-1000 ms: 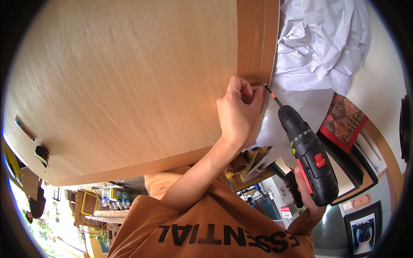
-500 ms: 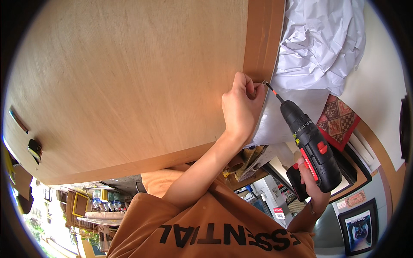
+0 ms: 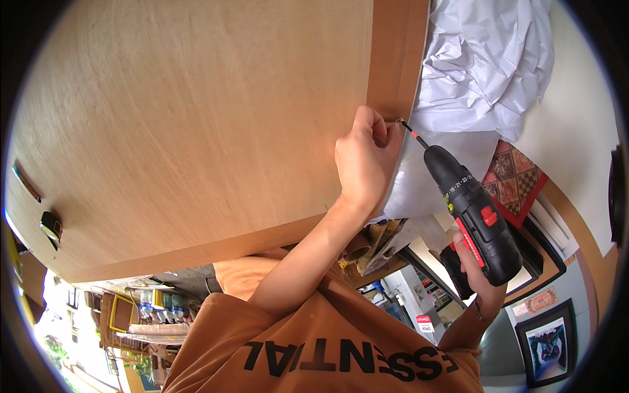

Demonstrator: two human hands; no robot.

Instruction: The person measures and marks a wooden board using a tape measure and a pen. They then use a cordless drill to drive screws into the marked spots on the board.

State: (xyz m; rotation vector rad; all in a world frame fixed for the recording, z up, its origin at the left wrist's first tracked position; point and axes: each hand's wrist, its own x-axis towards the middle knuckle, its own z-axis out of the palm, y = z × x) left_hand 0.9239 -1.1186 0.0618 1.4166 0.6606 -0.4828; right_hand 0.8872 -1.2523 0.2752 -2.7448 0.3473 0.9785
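Observation:
A black-and-red cordless drill [image 3: 481, 226] is in my right hand [image 3: 483, 285], with fingers wrapped round its grip. Its long bit [image 3: 414, 134] slants up and left to the brown edge strip [image 3: 401, 56] of a large wooden panel [image 3: 216, 131]. My left hand [image 3: 363, 157] rests against that edge, its fingers pinched together. Beside the fingertips a tiny metallic piece [image 3: 399, 120] meets the bit's tip; its kind is too small to tell. The left fingers hide whatever lies between them.
Crumpled white sheeting [image 3: 488, 65] lies beyond the panel's right edge. On the panel at far left are a tape measure [image 3: 51, 226] and a thin dark tool [image 3: 27, 183]. A patterned red cloth [image 3: 514, 180] and a framed picture [image 3: 547, 347] are at the right.
The view has shifted slightly, so the panel, hands and drill sit a little further left. The bit's tip stays at the metallic piece by my left fingers.

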